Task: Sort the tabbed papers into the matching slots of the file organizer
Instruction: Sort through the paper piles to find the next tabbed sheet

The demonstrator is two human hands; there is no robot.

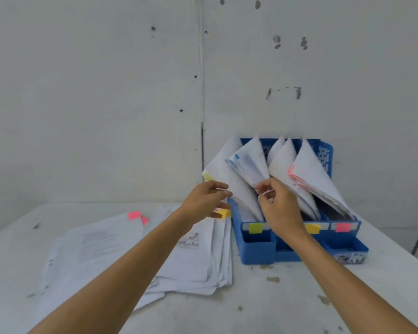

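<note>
Slotting a sheet, centre right: the left hand [209,198] pinches a yellow-tabbed paper [223,172] at the blue organizer [258,249], while the right hand [279,208] pinches the filed sheets [251,162] aside. An unsorted pile [106,249] lies lower left. The next move probably needs the paper pushed fully down.

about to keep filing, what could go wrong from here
The filed papers lean far left out of the file organizer and could flop out. The right hand covers part of the label strip, so the sheet the left hand holds might enter a wrong slot. The loose pile is splayed; sheets may slide.
</note>
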